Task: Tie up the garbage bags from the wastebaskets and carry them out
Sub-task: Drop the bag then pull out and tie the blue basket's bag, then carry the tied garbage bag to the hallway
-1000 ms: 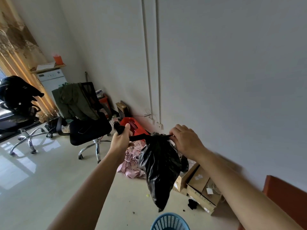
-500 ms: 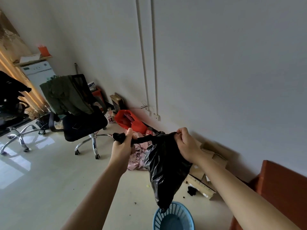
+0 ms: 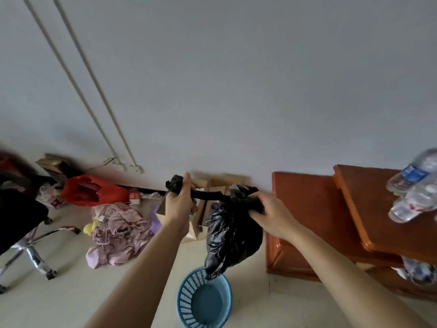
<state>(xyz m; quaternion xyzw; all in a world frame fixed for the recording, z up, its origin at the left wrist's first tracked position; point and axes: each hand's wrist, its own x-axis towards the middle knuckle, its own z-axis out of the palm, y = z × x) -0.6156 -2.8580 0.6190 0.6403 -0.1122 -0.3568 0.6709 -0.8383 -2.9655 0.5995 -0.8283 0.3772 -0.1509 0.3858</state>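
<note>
Grey wall [image 3: 236,91] is filling the background, a wooden cabinet [image 3: 307,209] standing against it. One black garbage bag [image 3: 231,237] is hanging over one blue wastebasket [image 3: 189,292]. The left hand [image 3: 178,202] is gripping the bag's twisted end, and the right hand [image 3: 272,214] is clenching its neck. Judging by the taut strand, overpulling risks tearing the thin plastic and spilling rubbish.

Single head view — looks forward-down, close over hands [image 3: 227,204]; faces wall [image 3: 260,91].
</note>
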